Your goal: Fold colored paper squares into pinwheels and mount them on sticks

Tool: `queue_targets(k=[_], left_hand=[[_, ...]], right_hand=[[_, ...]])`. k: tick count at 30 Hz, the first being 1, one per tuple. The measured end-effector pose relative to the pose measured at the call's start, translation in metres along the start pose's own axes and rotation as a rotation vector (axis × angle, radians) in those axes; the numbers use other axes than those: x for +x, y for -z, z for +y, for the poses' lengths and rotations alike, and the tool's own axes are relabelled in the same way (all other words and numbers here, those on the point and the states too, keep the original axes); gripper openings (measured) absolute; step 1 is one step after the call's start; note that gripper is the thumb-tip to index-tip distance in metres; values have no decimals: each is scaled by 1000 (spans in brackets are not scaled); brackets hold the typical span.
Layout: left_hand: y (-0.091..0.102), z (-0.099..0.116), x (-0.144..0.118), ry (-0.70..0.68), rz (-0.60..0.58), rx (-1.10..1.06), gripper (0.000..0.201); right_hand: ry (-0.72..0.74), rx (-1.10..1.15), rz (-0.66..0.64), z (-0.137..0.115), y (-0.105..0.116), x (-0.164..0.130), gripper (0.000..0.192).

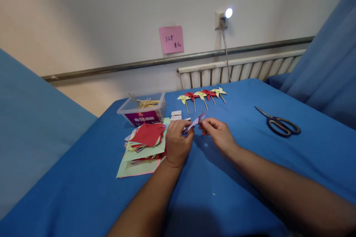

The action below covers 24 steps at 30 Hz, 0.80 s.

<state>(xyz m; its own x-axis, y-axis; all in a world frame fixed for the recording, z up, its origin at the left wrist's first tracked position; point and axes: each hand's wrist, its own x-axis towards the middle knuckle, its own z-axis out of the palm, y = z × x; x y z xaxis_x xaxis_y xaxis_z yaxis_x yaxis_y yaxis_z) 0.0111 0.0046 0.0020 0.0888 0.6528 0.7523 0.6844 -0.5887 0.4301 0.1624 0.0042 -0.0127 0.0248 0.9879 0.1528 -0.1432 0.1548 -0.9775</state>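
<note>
Between my two hands is a piece of purple paper (197,119), partly folded or curled and raised above the blue cloth. My left hand (178,140) is closed on its left side, thumb and fingers pinching it. At its right edge my right hand (218,133) pinches it with thumb and forefinger. Left of my left hand lies a stack of coloured paper squares (148,135), a red one on top, over larger pale green sheets (136,168). Small white boxes (176,114) sit just behind my left hand, which partly hides them.
A clear plastic tub (141,111) of wooden sticks (147,103) stands at the back left. Several yellow and red paper pinwheels (202,95) on sticks lie in a row at the back. Black-handled scissors (278,122) rest on the right. A radiator (241,68) runs behind.
</note>
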Motion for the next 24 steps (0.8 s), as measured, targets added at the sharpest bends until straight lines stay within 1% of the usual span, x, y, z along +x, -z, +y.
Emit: queue_targets(k=[2,4,7,11,13,16,20,24], left_hand=[[4,-1,1,-156,-42,82,10],[6,0,2,-241,-74,144,14],[6,3,3,-301,-105,195,18],[4,7,3,-349,-134,204,18],[4,8,3,-359,-137,198,19],[3,8,1,-346,-143,173,21],[2,5,-2,-290,-167,146,22],[1,4,-3,-235,-224,110,21]], right_hand=[[-99,139,-85,-4,-1,-2,42],[-187,283,-100,-7,-1,-3,45],[-263,396,-89,-11,1,-3,47],[-306,450,-117,-11,4,0,35],[-305,471,-119,-9,4,0,31],[-304,488,-103,-6,4,2,34],[-342,498,-106,0,3,3,32],[-350,468,-72,8,2,4,35]])
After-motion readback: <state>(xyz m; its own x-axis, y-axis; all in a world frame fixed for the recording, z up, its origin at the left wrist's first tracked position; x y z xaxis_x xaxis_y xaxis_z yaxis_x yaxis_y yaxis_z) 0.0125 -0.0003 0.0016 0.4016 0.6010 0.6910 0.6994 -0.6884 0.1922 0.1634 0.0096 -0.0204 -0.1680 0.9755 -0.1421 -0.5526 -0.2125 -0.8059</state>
